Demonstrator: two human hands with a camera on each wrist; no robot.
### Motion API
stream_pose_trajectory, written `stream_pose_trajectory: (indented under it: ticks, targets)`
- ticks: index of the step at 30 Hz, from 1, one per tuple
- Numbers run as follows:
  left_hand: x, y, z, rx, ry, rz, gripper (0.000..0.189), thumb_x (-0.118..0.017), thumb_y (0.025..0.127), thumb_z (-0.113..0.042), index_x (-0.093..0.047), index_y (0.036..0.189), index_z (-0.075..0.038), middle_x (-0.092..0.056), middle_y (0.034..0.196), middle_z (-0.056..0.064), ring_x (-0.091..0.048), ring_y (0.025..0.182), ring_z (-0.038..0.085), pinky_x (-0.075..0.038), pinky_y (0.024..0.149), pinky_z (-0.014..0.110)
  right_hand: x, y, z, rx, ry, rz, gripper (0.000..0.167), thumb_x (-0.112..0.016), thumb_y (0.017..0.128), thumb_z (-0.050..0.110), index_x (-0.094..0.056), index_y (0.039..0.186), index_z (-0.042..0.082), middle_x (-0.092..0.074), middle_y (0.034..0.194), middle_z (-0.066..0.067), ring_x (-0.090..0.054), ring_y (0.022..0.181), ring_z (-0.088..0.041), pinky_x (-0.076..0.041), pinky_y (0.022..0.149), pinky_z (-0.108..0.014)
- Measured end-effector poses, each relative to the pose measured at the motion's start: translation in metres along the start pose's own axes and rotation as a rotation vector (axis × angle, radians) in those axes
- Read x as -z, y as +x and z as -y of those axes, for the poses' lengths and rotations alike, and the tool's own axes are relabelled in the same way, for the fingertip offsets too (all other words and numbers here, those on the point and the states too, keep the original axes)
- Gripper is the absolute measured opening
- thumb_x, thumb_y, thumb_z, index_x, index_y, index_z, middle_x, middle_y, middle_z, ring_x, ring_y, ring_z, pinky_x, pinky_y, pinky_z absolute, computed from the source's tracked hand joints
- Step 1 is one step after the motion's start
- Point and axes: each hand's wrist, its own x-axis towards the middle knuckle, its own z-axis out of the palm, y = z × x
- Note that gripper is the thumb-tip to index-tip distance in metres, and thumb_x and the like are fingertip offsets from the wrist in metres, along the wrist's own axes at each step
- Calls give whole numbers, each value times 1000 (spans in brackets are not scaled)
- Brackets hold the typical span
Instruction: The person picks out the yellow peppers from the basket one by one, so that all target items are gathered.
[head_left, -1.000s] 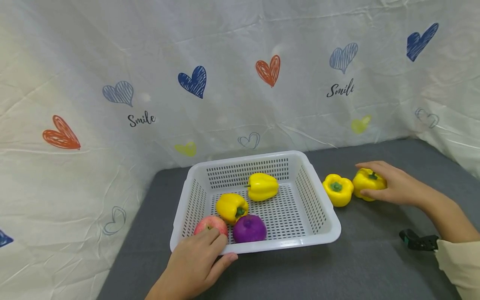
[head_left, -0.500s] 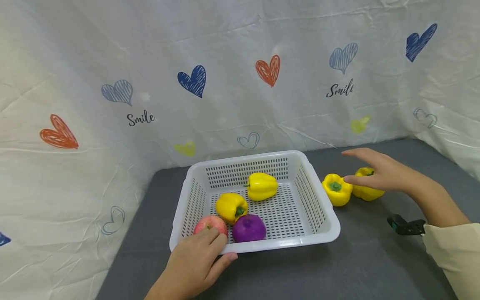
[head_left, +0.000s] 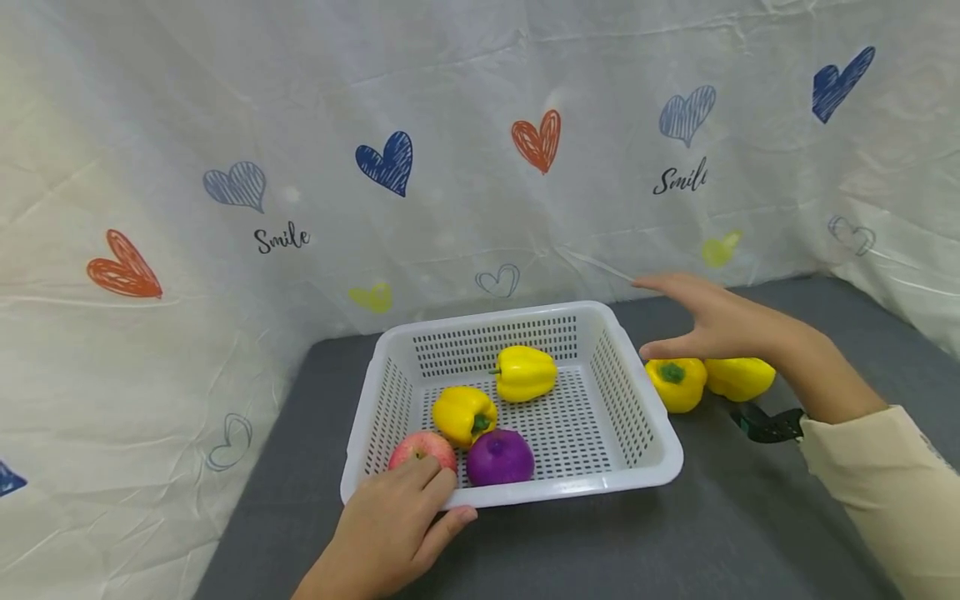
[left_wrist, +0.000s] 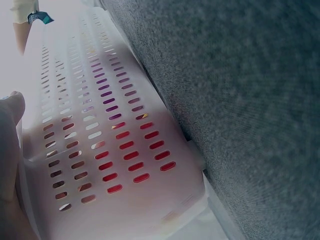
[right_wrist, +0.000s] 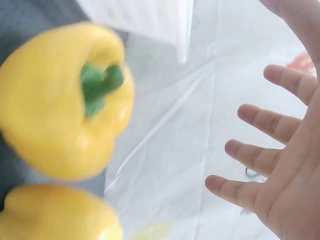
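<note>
White basket (head_left: 592, 484), slotted and rectangular, stands beside a glossy, lobed pepper (head_left: 677, 395).

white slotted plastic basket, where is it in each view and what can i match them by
Head: white slotted plastic basket in the lower middle.
Left wrist: its outer wall fills the left and centre.
Right wrist: part of its side, blurred, at top centre.
Shared landmark: flat dark grey tabletop beneath it, visible in all three.
</note>
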Motion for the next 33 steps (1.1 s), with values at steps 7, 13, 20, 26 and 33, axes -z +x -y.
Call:
stream_pose_trajectory:
  ticks: [7, 13, 20, 26, 33]
  targets:
    - [1, 0, 1, -1, -1, -7, 37, -49, 102, -52, -46, 85, -20, -35, 78, -9, -32, 61, 6, -19, 48, 18, -9, 28, 27, 57, -41, 37, 92, -84, 78, 47, -40, 152, 13, -35, 156, -16, -29, 142, -42, -27, 103, -73]
    - [1, 1, 0, -1, 1, -8, 37, -50, 102, -52, -46, 85, -20, -35, 78, -9, -32, 61, 6, -19, 48, 18, -22, 53, 46, 140, -41, 65, 90, -82, 79, 49, -42, 151, 14, -38, 155, -10, -33, 140, -37, -30, 104, -69]
    - [3, 2, 0, 7, -5, 3, 37, -50, 102, -52, -45, 84, -20, -34, 78, -9, -31, 61, 6, -20, 49, 18, -37, 73, 65, 195, -62, 117, 91, -83, 78, 49, -41, 152, 15, -39, 154, -10, -35, 140, -34, -35, 104, -64]
    - [3, 4, -1, 10, -2, 6, 37, -50, 102, -52, -46, 85, -20, -36, 78, -9, -34, 61, 6, -22, 49, 18, -56, 84, 79, 193, -116, 206, 87, -83, 79, 45, -44, 151, 16, -40, 153, -10, -36, 139, -35, -35, 105, -62]
    - [1, 4, -1, 4, 1, -1, 37, -48, 102, -53, -47, 86, -20, -37, 79, -9, -34, 61, 6, -22, 48, 17, -85, 89, 91, 209, -246, 299, 86, -85, 76, 46, -47, 149, 20, -44, 150, -9, -40, 137, -32, -36, 108, -55]
